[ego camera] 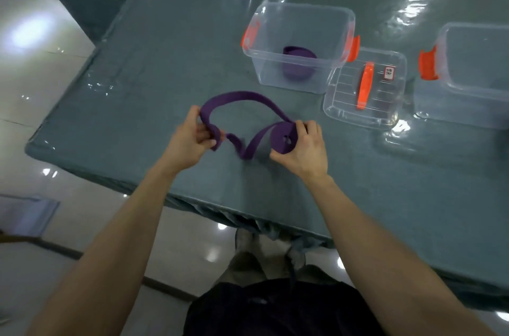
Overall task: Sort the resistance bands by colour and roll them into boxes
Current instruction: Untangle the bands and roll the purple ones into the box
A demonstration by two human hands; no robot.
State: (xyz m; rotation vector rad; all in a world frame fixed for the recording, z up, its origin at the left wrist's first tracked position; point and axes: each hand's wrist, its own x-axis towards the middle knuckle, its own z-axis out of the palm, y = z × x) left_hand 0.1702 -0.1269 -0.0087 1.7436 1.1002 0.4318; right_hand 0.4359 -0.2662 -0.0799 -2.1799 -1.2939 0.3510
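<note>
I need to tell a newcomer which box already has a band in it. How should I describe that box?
On the grey-green table, two clear boxes with orange latches stand beyond the hands. Take the left clear box, next to the flat lid that lies on the table. It alone holds a rolled purple band that shows through its wall.

Only one marking is seen: a small white sticker w/ red border [389,73] stuck on the clear lid [344,104], beside its orange handle [365,85]. Dark characters are printed on it, approx. two lines, but too small and blurred to be read. No other text or nos. found.
</note>
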